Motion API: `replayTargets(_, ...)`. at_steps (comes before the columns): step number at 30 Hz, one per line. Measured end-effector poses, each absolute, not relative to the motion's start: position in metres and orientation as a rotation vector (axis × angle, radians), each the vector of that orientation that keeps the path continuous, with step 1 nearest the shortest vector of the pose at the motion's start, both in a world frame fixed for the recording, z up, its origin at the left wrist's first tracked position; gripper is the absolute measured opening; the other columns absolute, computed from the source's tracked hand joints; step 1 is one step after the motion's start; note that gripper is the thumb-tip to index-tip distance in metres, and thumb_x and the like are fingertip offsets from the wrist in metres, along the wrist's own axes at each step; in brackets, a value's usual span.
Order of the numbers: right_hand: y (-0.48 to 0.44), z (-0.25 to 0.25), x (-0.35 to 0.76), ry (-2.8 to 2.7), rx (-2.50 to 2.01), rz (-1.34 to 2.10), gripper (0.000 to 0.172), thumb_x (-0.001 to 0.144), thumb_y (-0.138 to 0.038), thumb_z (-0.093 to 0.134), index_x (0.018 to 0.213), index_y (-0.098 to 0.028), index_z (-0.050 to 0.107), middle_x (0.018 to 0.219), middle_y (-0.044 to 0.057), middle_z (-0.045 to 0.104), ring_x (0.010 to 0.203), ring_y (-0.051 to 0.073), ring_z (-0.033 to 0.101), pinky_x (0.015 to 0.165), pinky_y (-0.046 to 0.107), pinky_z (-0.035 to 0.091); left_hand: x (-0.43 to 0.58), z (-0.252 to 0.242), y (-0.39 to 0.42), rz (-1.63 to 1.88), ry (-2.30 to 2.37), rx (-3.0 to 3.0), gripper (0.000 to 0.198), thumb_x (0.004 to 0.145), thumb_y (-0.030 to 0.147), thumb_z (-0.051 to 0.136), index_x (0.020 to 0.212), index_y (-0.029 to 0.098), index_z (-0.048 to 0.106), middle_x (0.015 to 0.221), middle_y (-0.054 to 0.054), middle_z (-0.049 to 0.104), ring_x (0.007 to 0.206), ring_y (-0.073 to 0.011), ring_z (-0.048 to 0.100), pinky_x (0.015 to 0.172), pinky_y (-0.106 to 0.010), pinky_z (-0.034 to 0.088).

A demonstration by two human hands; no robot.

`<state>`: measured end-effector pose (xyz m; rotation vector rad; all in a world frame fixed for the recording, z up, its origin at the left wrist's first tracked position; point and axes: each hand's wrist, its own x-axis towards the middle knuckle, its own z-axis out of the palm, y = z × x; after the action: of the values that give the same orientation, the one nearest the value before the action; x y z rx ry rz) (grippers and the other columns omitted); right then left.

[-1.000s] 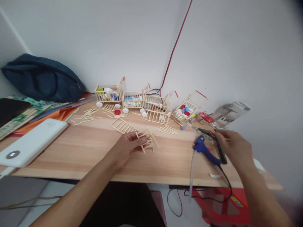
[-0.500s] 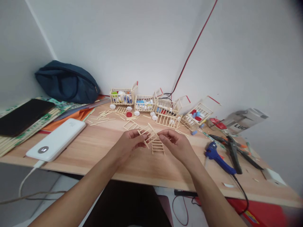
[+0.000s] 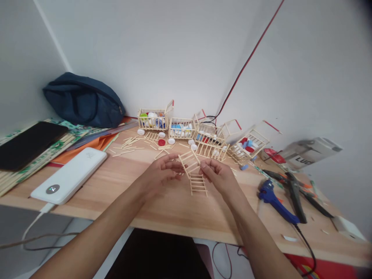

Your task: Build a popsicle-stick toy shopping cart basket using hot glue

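Note:
Between my hands is a small ladder-like frame of thin wooden sticks (image 3: 189,162), tilted above the table. My right hand (image 3: 216,174) pinches its right edge between thumb and fingers. My left hand (image 3: 164,172) is beside the frame's left side, fingers apart and slightly curled. A second stick frame (image 3: 198,185), with several rungs, lies on the table just below the held one. Behind my left fingers, another stick frame on the table is mostly hidden.
Several miniature stick carts (image 3: 152,119) stand along the wall, holding coloured pieces. Loose sticks (image 3: 129,145) lie at left centre. A white power bank (image 3: 69,176), a dark phone (image 3: 31,145) and a blue bag (image 3: 84,100) are left. A blue glue gun (image 3: 277,203) and pliers (image 3: 295,197) lie right.
My left hand has let go of the frame and opened beside it. The frame, now in my right hand, has turned. The whole view has shifted slightly.

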<state>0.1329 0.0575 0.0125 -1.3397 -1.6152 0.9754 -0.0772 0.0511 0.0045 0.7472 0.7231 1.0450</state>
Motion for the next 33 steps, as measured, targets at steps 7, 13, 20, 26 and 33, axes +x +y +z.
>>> replayTargets(7, 0.053, 0.006, 0.125, -1.642, -1.426, 1.014, 0.027, 0.084, -0.044, 0.057, 0.073, -0.020, 0.063, 0.067, 0.002, 0.069, 0.056, 0.013, 0.057, 0.054, 0.025, 0.041, -0.078, -0.002, 0.063, 1.083, 0.932, 0.959, 0.044, 0.063, 0.030, 0.081, 0.097, 0.015, 0.057, 0.076, -0.002, 0.070, 0.069, -0.0151, 0.065, 0.061, -0.025, 0.046)
replayTargets(13, 0.039, 0.004, 0.117, -1.770, -1.474, 1.034, 0.019, 0.087, -0.035, 0.054, 0.079, -0.021, 0.065, 0.070, 0.000, 0.071, 0.061, 0.014, 0.063, 0.059, 0.025, 0.046, -0.081, -0.001, 0.065, 1.146, 1.102, 1.294, 0.031, 0.071, 0.030, 0.067, 0.097, 0.016, 0.059, 0.066, 0.003, 0.063, 0.058, -0.0125, 0.058, 0.056, -0.024, 0.042)
replayTargets(20, 0.032, 0.027, 0.118, -1.901, -1.425, 0.330, 0.007, 0.089, -0.025, 0.058, 0.093, -0.021, 0.064, 0.080, 0.001, 0.062, 0.069, 0.014, 0.057, 0.065, 0.027, 0.044, -0.080, 0.024, 0.059, 1.077, 1.444, 1.840, 0.034, 0.076, 0.019, 0.056, 0.111, 0.017, 0.060, 0.070, 0.003, 0.066, 0.063, -0.0138, 0.060, 0.066, -0.027, 0.044)
replayTargets(26, 0.027, 0.027, 0.108, -1.990, -1.353, 0.227, 0.011, 0.090, -0.020, 0.058, 0.100, -0.023, 0.063, 0.094, 0.003, 0.062, 0.081, 0.016, 0.059, 0.070, 0.029, 0.045, -0.058, 0.036, 0.055, 1.004, 1.460, 2.113, 0.044, 0.078, 0.012, 0.053, 0.122, 0.018, 0.053, 0.069, 0.004, 0.062, 0.066, -0.0158, 0.060, 0.065, -0.027, 0.042)
replayTargets(33, 0.040, 0.027, 0.132, -1.937, -1.343, 0.270, 0.025, 0.089, -0.018, 0.057, 0.114, -0.021, 0.062, 0.090, 0.004, 0.059, 0.074, 0.016, 0.055, 0.069, 0.030, 0.045, -0.050, 0.031, 0.058, 0.909, 1.377, 2.281, 0.046, 0.080, 0.009, 0.048, 0.126, 0.016, 0.047, 0.080, -0.001, 0.062, 0.071, -0.0164, 0.059, 0.069, -0.028, 0.044)
